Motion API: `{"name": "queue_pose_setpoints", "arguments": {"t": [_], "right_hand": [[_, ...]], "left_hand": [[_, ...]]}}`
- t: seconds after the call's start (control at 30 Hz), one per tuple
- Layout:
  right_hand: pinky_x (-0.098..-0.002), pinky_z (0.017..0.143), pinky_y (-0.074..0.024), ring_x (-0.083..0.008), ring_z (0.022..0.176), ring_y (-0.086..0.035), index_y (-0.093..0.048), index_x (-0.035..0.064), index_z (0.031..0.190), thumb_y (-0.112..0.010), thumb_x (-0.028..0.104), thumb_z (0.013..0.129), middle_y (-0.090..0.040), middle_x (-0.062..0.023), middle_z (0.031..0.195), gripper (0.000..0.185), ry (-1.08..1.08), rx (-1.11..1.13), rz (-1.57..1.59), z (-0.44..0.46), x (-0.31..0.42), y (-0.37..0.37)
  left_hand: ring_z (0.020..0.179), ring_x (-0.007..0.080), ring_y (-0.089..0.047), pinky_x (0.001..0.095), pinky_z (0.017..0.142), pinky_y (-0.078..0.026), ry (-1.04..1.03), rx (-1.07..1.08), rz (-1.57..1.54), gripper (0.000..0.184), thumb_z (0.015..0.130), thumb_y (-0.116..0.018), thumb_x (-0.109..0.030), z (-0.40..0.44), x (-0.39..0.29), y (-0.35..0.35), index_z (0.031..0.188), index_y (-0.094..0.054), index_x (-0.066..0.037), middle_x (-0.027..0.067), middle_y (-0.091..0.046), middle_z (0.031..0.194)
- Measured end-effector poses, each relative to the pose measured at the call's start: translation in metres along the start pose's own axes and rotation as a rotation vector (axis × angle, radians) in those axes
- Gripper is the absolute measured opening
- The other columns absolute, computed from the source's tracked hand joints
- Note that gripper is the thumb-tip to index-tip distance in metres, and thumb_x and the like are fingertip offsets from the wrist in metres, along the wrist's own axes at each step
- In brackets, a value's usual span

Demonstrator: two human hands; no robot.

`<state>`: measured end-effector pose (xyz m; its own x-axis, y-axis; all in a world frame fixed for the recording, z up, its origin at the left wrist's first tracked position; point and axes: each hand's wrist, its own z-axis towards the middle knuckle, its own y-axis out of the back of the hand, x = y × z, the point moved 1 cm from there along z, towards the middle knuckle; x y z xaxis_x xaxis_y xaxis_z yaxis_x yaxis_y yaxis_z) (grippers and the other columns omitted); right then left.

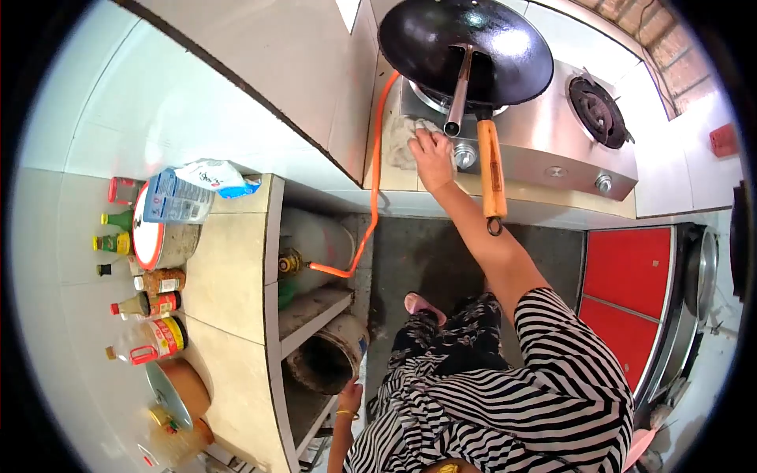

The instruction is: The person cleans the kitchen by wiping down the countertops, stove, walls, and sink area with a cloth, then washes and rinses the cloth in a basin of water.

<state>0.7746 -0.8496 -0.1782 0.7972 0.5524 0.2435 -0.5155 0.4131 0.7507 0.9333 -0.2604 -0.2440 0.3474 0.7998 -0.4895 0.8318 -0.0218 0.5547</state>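
My right hand [432,158] presses a pale crumpled cloth [404,143] against the left front of the steel gas stove [520,154], beside a control knob [464,156]. Just above and to the right of it sits a black wok [512,47] on the left burner, with its wooden handle [491,169] toward me and a metal utensil handle [459,98] sticking out. Down at the left, my left hand [350,396] is closed at the rim of a round open container [325,359] on the lower shelf; what its fingers grip is hard to make out.
An orange hose [376,169] runs from the stove to a gas cylinder [315,240] under the tiled counter [229,276]. Bottles, jars and a lidded pot [177,244] line that counter. The right burner [597,110] is bare. A red cabinet [627,276] stands at the right.
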Motion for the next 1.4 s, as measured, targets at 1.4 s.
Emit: {"name": "queue_pose_setpoints", "arguments": {"t": [1.4], "right_hand": [[-0.0369, 0.071, -0.0382, -0.0238, 0.088, -0.044, -0.048, 0.0111, 0.081, -0.052, 0.009, 0.064, -0.048, -0.0010, 0.099, 0.018, 0.028, -0.076, -0.270, -0.100, -0.228, 0.147]], "left_hand": [[0.077, 0.0219, -0.059, 0.0309, 0.067, -0.045, -0.097, 0.162, 0.308, 0.033, 0.077, -0.056, -0.020, 0.001, -0.083, 0.013, 0.108, -0.052, -0.011, 0.0123, -0.061, 0.084]]}}
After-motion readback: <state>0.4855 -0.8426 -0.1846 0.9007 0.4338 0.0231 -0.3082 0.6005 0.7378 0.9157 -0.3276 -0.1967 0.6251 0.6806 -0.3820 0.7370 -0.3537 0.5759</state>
